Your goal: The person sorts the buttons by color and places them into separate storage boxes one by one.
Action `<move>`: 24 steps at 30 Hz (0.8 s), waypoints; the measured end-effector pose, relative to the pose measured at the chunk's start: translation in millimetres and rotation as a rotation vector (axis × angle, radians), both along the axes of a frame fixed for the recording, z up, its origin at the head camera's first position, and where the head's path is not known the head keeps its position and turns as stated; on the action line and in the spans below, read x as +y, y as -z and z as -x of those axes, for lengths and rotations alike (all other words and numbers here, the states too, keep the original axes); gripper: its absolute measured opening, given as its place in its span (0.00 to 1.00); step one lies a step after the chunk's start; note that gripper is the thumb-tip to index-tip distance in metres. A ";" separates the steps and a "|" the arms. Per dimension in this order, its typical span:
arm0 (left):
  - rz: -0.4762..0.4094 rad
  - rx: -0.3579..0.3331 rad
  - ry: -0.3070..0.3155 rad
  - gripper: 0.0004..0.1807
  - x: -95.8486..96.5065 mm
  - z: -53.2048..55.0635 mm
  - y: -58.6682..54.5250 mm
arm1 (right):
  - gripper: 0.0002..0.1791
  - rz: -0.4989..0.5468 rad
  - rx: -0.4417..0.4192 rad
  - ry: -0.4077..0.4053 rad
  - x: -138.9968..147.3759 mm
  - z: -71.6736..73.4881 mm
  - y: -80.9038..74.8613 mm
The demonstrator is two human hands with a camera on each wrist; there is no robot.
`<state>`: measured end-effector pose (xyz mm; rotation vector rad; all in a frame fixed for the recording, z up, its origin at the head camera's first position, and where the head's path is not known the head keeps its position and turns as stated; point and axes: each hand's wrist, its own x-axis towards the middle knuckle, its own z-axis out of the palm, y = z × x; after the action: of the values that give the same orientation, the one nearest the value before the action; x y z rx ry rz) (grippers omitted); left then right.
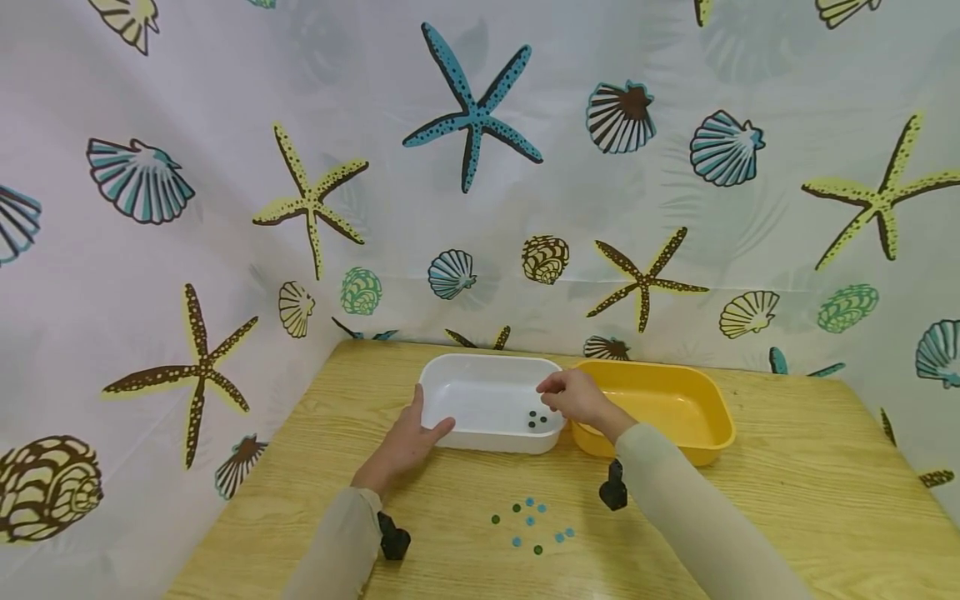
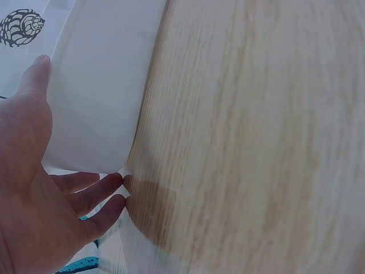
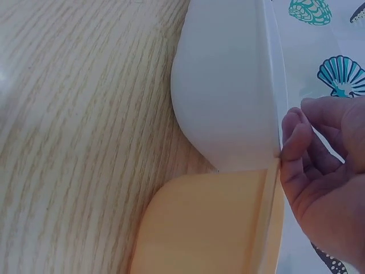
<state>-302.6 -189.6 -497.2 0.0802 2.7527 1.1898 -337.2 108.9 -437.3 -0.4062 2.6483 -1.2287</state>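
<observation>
My left hand [image 1: 405, 437] spans the near left corner of a white plastic tub [image 1: 487, 360]. Its thumb lies over the rim and its fingers touch the end wall. My right hand [image 1: 577, 397] is bent above the tub's right end, fingers curled and thumb and forefinger tips together in the right wrist view [image 3: 325, 154]. I cannot tell whether a small piece is hidden between those fingertips. Below them, three dark button-like discs [image 1: 532, 413] lie on the tub floor. Several blue discs [image 1: 530, 521] and a few green discs [image 1: 496, 519] are scattered on the table in front.
A yellow-orange tub [image 1: 708, 400] stands right beside the white one, partly behind my right forearm. Both rest on a wood-grain table [image 1: 300, 517]. A white curtain [image 1: 495, 225] printed with shells and starfish rises behind and at both sides.
</observation>
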 end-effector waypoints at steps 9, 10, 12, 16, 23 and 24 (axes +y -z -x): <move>0.014 -0.007 0.000 0.61 0.0 -1.1 -1.6 | 0.08 0.019 0.052 -0.047 9.5 -12.1 -5.8; 0.012 -0.004 0.001 0.60 0.0 -1.3 -2.1 | 0.08 0.024 0.058 -0.054 10.5 -14.4 -6.1; 0.009 0.001 0.006 0.57 0.2 -1.6 -3.0 | 0.08 0.038 0.070 -0.068 12.7 -19.4 -5.8; 0.008 0.000 0.000 0.54 0.5 -1.1 -3.3 | 0.08 0.058 0.098 -0.114 16.4 -32.0 -3.7; 0.013 0.001 0.002 0.55 1.8 -1.5 -2.3 | 0.07 0.064 0.140 -0.214 20.0 -58.9 0.9; 0.012 0.003 0.003 0.55 2.2 -1.6 -2.3 | 0.07 0.062 0.145 -0.227 20.4 -62.4 2.3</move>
<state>-301.0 -187.4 -494.9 0.0853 2.7607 1.1729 -274.8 129.4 -439.6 -0.8099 2.5941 -1.2544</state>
